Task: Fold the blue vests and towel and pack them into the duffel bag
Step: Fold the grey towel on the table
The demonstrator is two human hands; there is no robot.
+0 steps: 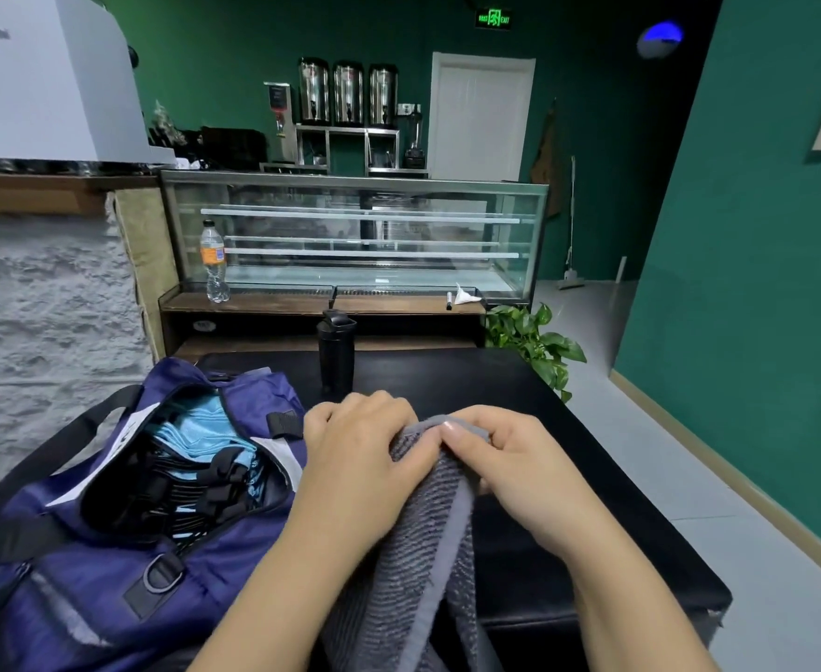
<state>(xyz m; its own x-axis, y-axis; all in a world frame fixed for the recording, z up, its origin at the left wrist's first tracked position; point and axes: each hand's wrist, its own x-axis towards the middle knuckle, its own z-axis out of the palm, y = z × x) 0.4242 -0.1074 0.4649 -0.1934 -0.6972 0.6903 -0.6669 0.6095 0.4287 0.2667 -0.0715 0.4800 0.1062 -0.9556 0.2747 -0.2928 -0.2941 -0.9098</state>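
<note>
A grey ribbed towel (413, 565) hangs folded lengthwise in front of me, above the black table (568, 429). My left hand (355, 458) grips its upper left edge. My right hand (510, 458) pinches the top edge right beside it, thumb on the band. The navy duffel bag (108, 589) lies open at the left on the table. Inside it sit folded light-blue vests (205, 429) with black straps and buckles.
A black shaker bottle (336, 354) stands on the table just beyond my hands. Behind it is a wooden counter with a water bottle (213, 261) and a glass display case (355, 235). A potted plant (534, 341) is at the table's right far corner.
</note>
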